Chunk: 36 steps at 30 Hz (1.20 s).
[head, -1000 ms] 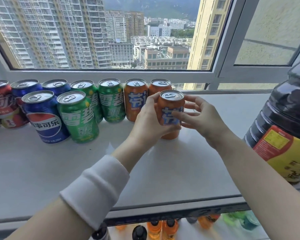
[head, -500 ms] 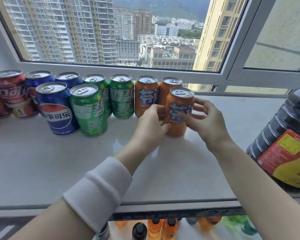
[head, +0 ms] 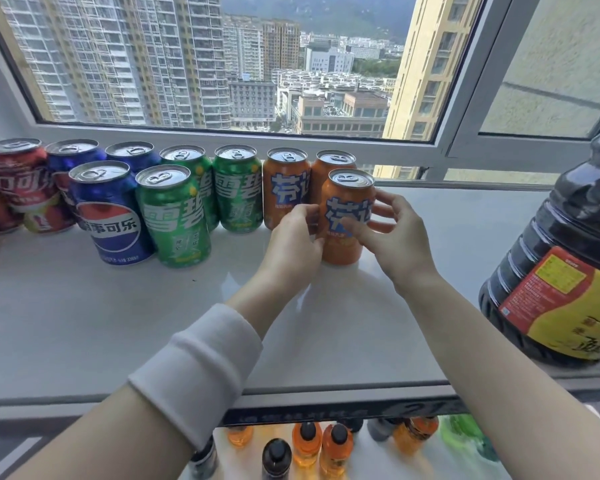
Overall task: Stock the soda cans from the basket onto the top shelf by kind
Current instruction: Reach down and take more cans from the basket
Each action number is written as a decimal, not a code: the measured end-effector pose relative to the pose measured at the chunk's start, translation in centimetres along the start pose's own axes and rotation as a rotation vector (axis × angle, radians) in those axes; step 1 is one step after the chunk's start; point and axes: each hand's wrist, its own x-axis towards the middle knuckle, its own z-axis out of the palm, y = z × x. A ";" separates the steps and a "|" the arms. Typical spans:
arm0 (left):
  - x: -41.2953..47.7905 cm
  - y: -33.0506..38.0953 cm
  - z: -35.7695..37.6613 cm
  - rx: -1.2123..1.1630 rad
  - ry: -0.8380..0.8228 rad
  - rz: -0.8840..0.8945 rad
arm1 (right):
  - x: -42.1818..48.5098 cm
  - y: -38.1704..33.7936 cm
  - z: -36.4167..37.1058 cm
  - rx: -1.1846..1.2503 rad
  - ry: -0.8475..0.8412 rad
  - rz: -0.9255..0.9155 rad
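Wide window (head: pixel 222 64) across back, tower blocks and low roofs beyond. White top shelf (head: pixel 84 323) below sill, glossy, full width of view. Big dark jug (head: pixel 575 216) at rt edge of shelf, ribbed, red-and-yellow label (head: pixel 561 299) facing out, well apart from cans.

Both forearms in from bottom, meeting near ctr. Left hand (head: pixel 297 240), white sleeve (head: pixel 194 372) on forearm, fingers curled agst left side of front orange can (head: pixel 347 202). Right hand (head: pixel 399 244) on same can: thumb across blue lettering at front, fingers wrapped round rt side, slightly fanned. Can gripped betw the 2 hands, upright, base down on shelf.

Position of that can: rt end of can row, just in front of 2 back orange cans (head: pixel 286 181), those hard by window frame.

Row rt to left, sorted by kind:
- orange x3, incl. the gripped one.
- green Sprite cans (head: pixel 172 216) x3, 2 at back, 1 in front.
- blue Pepsi cans (head: pixel 110 213) x3, same layout, front one touching front Sprite.
- red cola cans (head: pixel 18 174) at far left, count unclear, cut by frame edge.

All upright, pull tabs flat.

Under shelf lip: small orange-drink bottles (head: pixel 305 448), black caps; dark bottle (head: pixel 276 459) just left of them; blurred green items at rt, not identifiable.
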 end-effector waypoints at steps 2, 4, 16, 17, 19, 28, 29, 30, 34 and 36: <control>-0.1 0.2 0.0 -0.018 0.001 -0.016 | -0.1 0.0 0.0 0.001 0.003 0.004; -0.3 0.3 -0.1 -0.016 -0.006 -0.022 | -0.2 0.0 0.0 0.004 0.002 0.010; -5.8 0.6 -2.4 0.114 0.033 0.055 | -5.7 -0.2 -1.7 -0.145 0.041 0.060; -6.8 0.8 -2.8 0.133 0.031 0.074 | -6.9 -0.5 -1.9 -0.185 0.037 0.048; -9.3 1.2 -4.0 0.181 0.015 0.121 | -9.6 -1.3 -2.3 -0.256 0.016 0.030; -24.7 -1.8 -10.9 0.409 -0.019 0.279 | -26.4 -2.8 -0.4 -0.635 -0.058 -0.149; -26.5 -2.8 -11.4 0.435 -0.033 0.279 | -28.4 -2.3 0.1 -0.669 -0.084 -0.166; -28.3 -3.7 -11.6 0.460 -0.061 0.275 | -30.4 -1.6 0.6 -0.701 -0.116 -0.179; -34.4 -7.4 -11.4 0.490 -0.175 0.193 | -37.8 2.2 1.7 -0.801 -0.256 -0.161; -36.7 -9.1 -10.6 0.490 -0.227 0.156 | -40.7 3.9 1.5 -0.855 -0.314 -0.137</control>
